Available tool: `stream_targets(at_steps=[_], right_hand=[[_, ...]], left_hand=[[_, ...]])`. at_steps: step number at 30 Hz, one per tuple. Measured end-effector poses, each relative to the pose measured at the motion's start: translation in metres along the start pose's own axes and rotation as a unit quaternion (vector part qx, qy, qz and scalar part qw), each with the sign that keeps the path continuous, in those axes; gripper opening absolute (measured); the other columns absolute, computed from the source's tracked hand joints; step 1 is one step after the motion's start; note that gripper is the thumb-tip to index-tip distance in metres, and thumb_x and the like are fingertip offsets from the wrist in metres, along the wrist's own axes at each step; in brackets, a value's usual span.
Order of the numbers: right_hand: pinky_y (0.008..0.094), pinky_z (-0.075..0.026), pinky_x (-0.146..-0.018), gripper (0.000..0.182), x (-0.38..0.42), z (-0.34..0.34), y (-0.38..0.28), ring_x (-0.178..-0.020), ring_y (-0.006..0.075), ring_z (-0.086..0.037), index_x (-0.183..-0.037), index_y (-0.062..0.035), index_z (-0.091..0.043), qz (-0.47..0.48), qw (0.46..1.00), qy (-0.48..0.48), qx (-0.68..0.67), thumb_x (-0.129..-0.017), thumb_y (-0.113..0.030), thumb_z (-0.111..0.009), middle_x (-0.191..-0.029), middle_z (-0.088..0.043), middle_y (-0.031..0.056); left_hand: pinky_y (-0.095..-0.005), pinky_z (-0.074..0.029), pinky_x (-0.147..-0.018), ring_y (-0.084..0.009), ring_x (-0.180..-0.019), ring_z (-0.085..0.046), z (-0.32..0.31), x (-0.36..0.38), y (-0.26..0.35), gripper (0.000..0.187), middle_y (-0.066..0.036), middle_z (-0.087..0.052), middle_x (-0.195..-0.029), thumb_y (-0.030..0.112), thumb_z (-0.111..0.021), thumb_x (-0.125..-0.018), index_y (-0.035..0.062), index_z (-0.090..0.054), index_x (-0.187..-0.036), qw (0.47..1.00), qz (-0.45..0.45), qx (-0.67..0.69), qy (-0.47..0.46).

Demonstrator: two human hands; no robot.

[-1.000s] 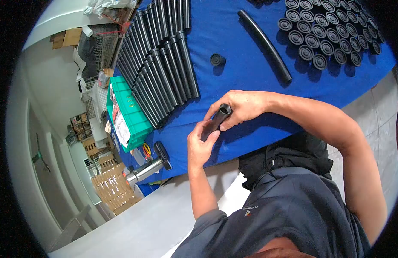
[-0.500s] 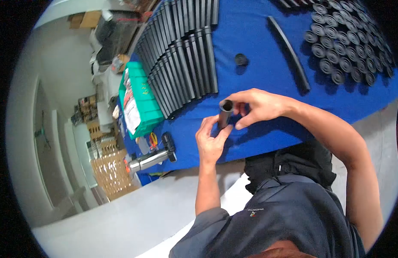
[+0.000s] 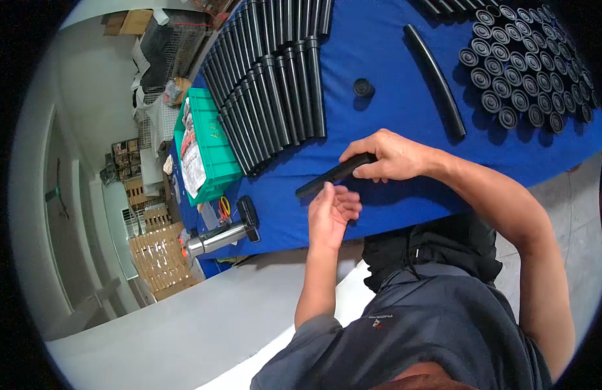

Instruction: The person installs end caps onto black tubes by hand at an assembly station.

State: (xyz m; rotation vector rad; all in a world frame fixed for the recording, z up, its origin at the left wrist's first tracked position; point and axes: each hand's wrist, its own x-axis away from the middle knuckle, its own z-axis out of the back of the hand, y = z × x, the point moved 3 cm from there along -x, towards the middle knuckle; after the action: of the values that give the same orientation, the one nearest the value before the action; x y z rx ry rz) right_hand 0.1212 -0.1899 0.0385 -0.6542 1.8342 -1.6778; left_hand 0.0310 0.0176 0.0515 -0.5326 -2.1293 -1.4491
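Note:
A short-looking black tube (image 3: 335, 175) slants over the blue cloth (image 3: 392, 71), its upper right end gripped between the thumb and fingers of my right hand (image 3: 395, 157). Just below the tube's lower part is my left hand (image 3: 331, 211), palm up with its fingers spread and slightly curled, not closed around anything. One round black cap (image 3: 363, 87) stands on the cloth beyond my hands. To the right of it lies a single long black tube (image 3: 436, 81).
Rows of black tubes (image 3: 275, 97) lie at the upper left. Beside them sits a green bin (image 3: 216, 153) with papers. A metal flask-like object (image 3: 220, 239) and yellow-handled scissors (image 3: 224, 207) are near the left edge. Many round black caps (image 3: 511, 75) cover the upper right.
The tube has tipped from pointing up toward the camera to lying slanted. My left hand has let go of it and opened; my right hand has closed on its end.

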Motion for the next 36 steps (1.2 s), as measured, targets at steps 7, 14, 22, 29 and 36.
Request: stream_targets(at_steps=[7, 14, 22, 29, 36], right_hand=[[0.0275, -0.053, -0.054, 0.037, -0.002, 0.003, 0.003, -0.058, 0.0127, -0.064, -0.121, 0.0027, -0.065, -0.022, 0.999, 0.0, 0.025, -0.087, -0.012, -0.066, -0.07, -0.066, 0.0063], [0.0246, -0.052, -0.059, 0.051, 0.003, 0.0, -0.008, -0.065, 0.0107, -0.062, -0.135, -0.011, -0.062, -0.002, 0.99, -0.086, -0.112, -0.085, -0.009, -0.068, -0.082, -0.069, 0.0042], [0.0252, -0.05, -0.058, 0.047, 0.004, -0.001, -0.01, -0.065, 0.0084, -0.058, -0.132, -0.0121, -0.064, 0.005, 0.984, -0.118, -0.136, -0.086, -0.01, -0.069, -0.084, -0.068, 0.0024], [0.0255, -0.05, -0.059, 0.041, 0.004, -0.001, -0.008, -0.067, 0.0088, -0.059, -0.128, -0.0072, -0.065, 0.002, 0.984, -0.118, -0.13, -0.087, -0.009, -0.068, -0.083, -0.067, 0.0023], [0.0252, -0.052, -0.061, 0.041, 0.003, 0.0, -0.006, -0.066, 0.0094, -0.061, -0.127, -0.0071, -0.065, -0.013, 0.986, -0.102, -0.132, -0.087, -0.009, -0.069, -0.081, -0.067, 0.0024]], left_hand=[[-0.04, -0.053, -0.08, -0.0316, -0.088, -0.064, -0.041, 0.008, 0.036, 0.039, -0.015, -0.067, -0.099, 0.012, -0.085, -0.076, 0.0007, -0.06, -0.105, 0.604, -0.519, -0.592, 0.129], [-0.0323, -0.051, -0.085, -0.0184, -0.092, -0.065, -0.03, -0.01, 0.039, 0.031, -0.01, -0.068, -0.097, 0.0, -0.074, -0.078, 0.0003, -0.06, -0.105, 0.722, -0.366, -0.583, 0.075], [-0.0339, -0.051, -0.089, -0.0219, -0.098, -0.065, -0.025, -0.001, 0.05, 0.033, -0.013, -0.066, -0.105, 0.006, -0.076, -0.082, -0.0024, -0.065, -0.111, 0.798, -0.28, -0.53, -0.062], [-0.0354, -0.048, -0.093, -0.0217, -0.106, -0.062, -0.016, -0.002, 0.056, 0.042, -0.013, -0.063, -0.112, 0.024, -0.07, -0.092, -0.0061, -0.061, -0.12, 0.797, -0.22, -0.549, -0.122], [-0.0324, -0.047, -0.093, -0.0169, -0.104, -0.059, -0.012, -0.007, 0.033, 0.046, -0.011, -0.062, -0.113, 0.017, -0.076, -0.088, -0.0015, -0.053, -0.124, 0.868, -0.217, -0.441, -0.078]])
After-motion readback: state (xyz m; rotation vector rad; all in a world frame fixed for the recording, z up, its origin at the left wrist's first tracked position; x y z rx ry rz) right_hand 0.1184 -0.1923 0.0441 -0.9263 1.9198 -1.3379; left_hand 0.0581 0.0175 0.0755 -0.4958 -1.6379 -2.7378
